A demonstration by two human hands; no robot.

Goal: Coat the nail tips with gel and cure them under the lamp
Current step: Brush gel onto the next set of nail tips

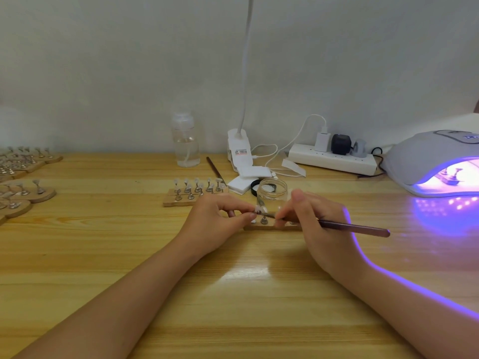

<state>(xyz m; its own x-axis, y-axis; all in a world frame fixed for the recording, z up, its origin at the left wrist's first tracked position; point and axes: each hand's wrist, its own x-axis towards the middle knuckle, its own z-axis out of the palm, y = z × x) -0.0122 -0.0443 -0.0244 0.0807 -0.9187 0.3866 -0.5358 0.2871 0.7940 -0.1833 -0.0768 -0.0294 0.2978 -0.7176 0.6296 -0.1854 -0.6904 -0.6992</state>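
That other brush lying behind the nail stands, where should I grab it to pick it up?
Probably by the middle of the spare brush, pinching its thin handle from above. It lies flat on the table, slanting away toward the wall, with the clear bottle on its left and the clip lamp base on its right.

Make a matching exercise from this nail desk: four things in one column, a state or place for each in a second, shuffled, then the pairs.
Things:
1. curing lamp
2. brush
3. glass jar
4. spare brush

States or places:
A. lies on the table by the clear bottle
B. lit violet, with a stand inside
C. held in the right hand
D. open, its black lid beside it

Pairs: 1-B, 2-C, 3-D, 4-A
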